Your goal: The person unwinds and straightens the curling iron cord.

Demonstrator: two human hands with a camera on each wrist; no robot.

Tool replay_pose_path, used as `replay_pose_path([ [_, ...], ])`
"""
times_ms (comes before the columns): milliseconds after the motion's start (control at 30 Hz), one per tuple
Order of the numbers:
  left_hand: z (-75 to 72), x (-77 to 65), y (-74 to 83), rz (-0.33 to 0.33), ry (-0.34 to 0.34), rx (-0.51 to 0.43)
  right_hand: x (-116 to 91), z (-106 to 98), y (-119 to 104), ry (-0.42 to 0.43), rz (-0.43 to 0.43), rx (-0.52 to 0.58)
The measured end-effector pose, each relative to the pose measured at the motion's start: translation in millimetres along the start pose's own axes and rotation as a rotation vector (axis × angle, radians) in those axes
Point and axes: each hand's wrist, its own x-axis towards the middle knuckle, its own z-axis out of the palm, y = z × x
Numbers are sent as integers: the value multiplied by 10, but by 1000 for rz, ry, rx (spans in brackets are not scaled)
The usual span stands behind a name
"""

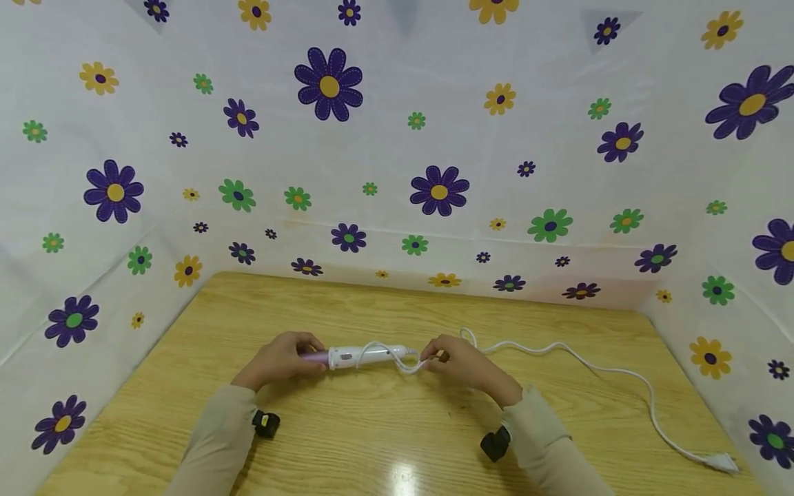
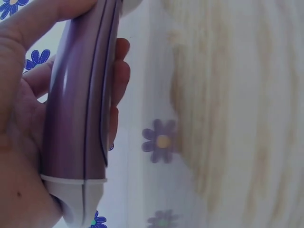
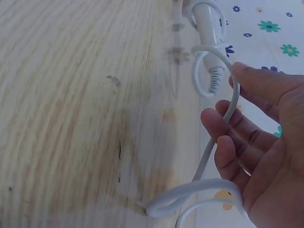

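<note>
A corded hair styling iron point(image 1: 372, 355), with a white handle and a purple barrel point(image 2: 76, 104), is held level above the wooden table. My left hand point(image 1: 282, 358) grips the purple barrel, thumb on one side and fingers round the other. At the handle's end, my right hand point(image 1: 462, 362) pinches the white power cord point(image 3: 232, 102) between thumb and fingers. One turn of that cord loops round the handle point(image 3: 205, 28). Beyond the right hand the cord trails across the table to its plug point(image 1: 721, 462), near the right edge.
The wooden table point(image 1: 347, 441) has a white flower-print sheet point(image 1: 384, 151) standing along its back and both sides. Black wrist cameras are strapped below each hand, the left one point(image 1: 266, 424) and the right one point(image 1: 495, 444).
</note>
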Motion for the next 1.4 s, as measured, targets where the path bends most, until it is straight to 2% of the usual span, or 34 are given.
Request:
replay_pose_path([
  [233, -18, -25, 71, -6, 30, -40, -75, -39, 2, 18, -3, -2],
  [467, -35, 19, 192, 42, 16, -60, -97, -61, 54, 99, 11, -134],
  [700, -46, 10, 270, 50, 11, -64, -91, -65, 101, 132, 42, -152],
  [967, -61, -36, 318, 94, -34, -97, -60, -102, 149, 186, 127, -160],
  [1267, -22, -58, 317, 121, -141, -71, -33, -93, 117, 264, 104, -107],
  [1400, 5, -59, 332, 123, -147, -55, -71, -101, 74, 272, 84, -66],
])
